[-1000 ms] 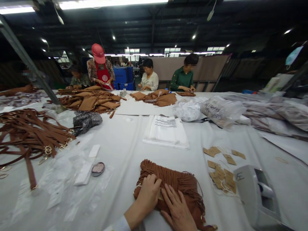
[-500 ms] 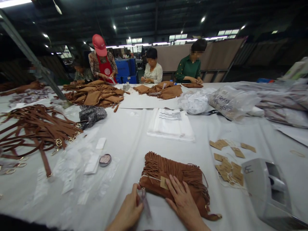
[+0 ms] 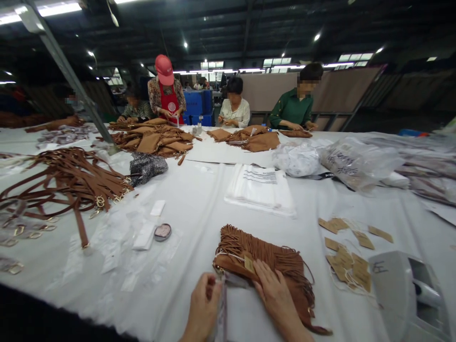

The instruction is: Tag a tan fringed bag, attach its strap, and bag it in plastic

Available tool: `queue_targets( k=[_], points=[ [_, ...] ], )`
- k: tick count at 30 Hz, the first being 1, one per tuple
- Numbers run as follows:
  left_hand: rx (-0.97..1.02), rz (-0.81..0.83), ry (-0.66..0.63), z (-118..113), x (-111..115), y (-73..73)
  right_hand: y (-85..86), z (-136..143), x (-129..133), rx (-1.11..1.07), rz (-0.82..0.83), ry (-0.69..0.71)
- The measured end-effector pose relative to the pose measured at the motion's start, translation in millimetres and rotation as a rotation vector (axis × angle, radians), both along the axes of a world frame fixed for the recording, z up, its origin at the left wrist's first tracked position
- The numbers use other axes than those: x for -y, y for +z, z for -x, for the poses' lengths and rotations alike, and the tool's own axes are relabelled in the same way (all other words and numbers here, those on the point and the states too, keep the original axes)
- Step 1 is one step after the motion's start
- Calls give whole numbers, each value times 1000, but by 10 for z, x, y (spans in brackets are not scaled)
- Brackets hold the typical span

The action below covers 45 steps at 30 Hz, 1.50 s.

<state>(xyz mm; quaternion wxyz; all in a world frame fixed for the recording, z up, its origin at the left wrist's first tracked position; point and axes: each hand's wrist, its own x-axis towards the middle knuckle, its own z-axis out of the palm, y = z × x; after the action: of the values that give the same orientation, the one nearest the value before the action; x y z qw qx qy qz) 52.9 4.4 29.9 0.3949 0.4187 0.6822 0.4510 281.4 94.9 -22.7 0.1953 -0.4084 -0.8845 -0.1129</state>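
Note:
A brown fringed bag (image 3: 265,261) lies on the white table (image 3: 199,199) right in front of me, with a small tan tag (image 3: 248,263) tied to it by a white string. My right hand (image 3: 276,297) lies flat on the bag's near edge, fingers spread. My left hand (image 3: 203,308) is closed around a thin clear plastic strip (image 3: 223,304) just left of the bag. The strip is blurred.
Brown straps with gold buckles (image 3: 67,183) cover the left side. Loose tan tags (image 3: 347,259) and a grey tape dispenser (image 3: 406,294) sit at the right. Folded white bags (image 3: 261,189), filled plastic bags (image 3: 352,161) and brown bag piles (image 3: 156,140) lie further back, where several people work.
My left hand came off the bag, drew back toward me and took hold of a clear plastic strip. My right hand stayed on the bag. The camera view shifted slightly.

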Motion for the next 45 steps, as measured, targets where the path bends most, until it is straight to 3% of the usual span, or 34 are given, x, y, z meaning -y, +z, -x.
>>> queue_targets(
  k=[2,3,8,13,17,22,24,26,30,32,41,43,45],
  points=[
    [53,-42,180,157,-120,-10,10,9,30,2,-12,5],
    [114,-55,210,203,-205,-4,18,14,44,5,-20,7],
    [387,-21,-171,113,-558,-10,33,27,82,15,-60,2],
    [559,45,-225,167,-519,-59,13,34,92,2,-21,-28],
    [477,135,-269,413,-355,-5,24,40,92,2,-14,-22],
    [-216,63,-80,463,-225,29,24,43,87,12,-36,-11],
    [-319,71,-54,424,-208,16,15,44,87,7,-36,-18],
    [-213,102,-61,403,-194,-2,10,46,88,4,-38,-17],
    [398,200,-21,461,-161,-34,20,51,91,4,-39,-16],
    [576,233,-4,509,-159,-41,31,52,92,5,-46,-14],
    [-57,12,81,546,-208,-30,42,67,92,25,-81,-4],
    [-57,64,30,566,-168,-40,37,72,94,25,-66,-11],
    [87,153,-43,613,-114,-34,29,75,95,24,-45,-17]
  ],
)
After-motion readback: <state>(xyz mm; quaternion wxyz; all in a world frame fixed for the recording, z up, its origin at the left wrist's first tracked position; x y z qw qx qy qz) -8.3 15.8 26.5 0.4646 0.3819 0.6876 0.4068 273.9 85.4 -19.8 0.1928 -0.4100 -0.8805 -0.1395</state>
